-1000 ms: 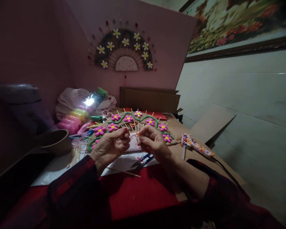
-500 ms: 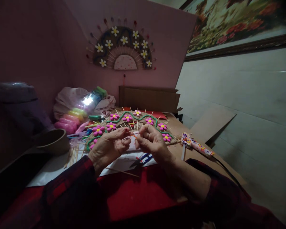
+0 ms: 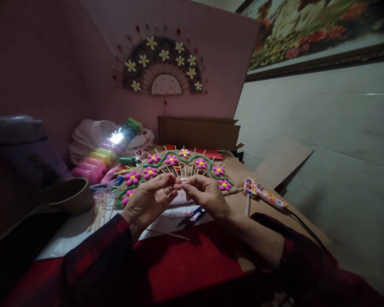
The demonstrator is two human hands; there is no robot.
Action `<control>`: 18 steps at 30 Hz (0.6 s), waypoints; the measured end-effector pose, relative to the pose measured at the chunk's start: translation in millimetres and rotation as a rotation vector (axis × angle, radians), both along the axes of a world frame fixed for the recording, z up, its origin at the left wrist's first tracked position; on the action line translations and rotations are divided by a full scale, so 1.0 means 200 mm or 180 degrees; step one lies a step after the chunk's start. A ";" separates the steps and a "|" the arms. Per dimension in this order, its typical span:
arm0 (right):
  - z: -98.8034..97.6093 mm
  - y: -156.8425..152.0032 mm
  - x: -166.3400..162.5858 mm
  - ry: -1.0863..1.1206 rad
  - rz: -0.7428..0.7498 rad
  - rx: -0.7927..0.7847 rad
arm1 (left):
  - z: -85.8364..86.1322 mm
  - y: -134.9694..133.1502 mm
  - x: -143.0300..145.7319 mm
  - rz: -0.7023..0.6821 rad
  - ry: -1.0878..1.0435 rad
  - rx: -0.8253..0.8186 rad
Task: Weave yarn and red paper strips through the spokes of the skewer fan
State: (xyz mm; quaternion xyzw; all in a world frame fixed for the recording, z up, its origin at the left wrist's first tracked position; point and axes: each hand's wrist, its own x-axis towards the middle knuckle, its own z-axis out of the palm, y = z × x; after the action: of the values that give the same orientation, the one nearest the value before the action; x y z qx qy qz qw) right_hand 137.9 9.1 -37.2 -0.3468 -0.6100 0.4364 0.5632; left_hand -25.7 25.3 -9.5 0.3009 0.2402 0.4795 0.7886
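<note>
My left hand (image 3: 155, 192) and my right hand (image 3: 208, 194) meet fingertip to fingertip above the table. Both are closed in a pinch. A thin orange strand showed between them a moment ago; the fingertips now hide almost all of it. Just behind them lies a fan-shaped craft piece (image 3: 192, 160) wrapped in brown twine, with pink clay flowers, a wavy green cord and thin sticks poking out. Its pale half-round centre is partly covered by my hands. Below my right hand, blue-handled thread snips (image 3: 195, 213) rest on a white sheet (image 3: 163, 221).
A floral glue gun (image 3: 264, 195) with a black cord lies at right. To the left stand a round brown pot (image 3: 72, 196), loose wooden sticks (image 3: 99, 213) and packs of coloured clay (image 3: 92, 164). Cardboard (image 3: 198, 133) stands behind. A finished-looking fan (image 3: 161, 55) hangs on the pink wall.
My fingertips have come together, covering the orange strand that was visible between them. The whole view has shifted slightly; the things on the table look unmoved.
</note>
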 end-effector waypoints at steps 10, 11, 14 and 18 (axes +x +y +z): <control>-0.03 0.01 0.00 -0.0330 -0.0450 0.0297 | -0.04 0.02 0.02 0.0346 0.0441 0.0164; -0.03 0.00 0.00 -0.0389 -0.0493 0.0351 | -0.04 0.01 0.02 0.0294 0.0456 0.0186; -0.03 -0.01 0.00 -0.0524 -0.0621 0.0506 | -0.05 0.00 0.03 0.0086 0.0434 0.0229; -0.03 -0.03 0.00 -0.0705 -0.0668 0.0756 | -0.07 0.00 0.03 -0.0058 0.0386 0.0177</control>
State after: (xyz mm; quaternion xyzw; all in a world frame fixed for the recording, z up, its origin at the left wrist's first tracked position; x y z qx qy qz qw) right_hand 137.2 4.1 -42.6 -0.3855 -0.6760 0.2593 0.5720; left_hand -20.0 25.5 -23.5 0.3534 0.2713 0.4597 0.7682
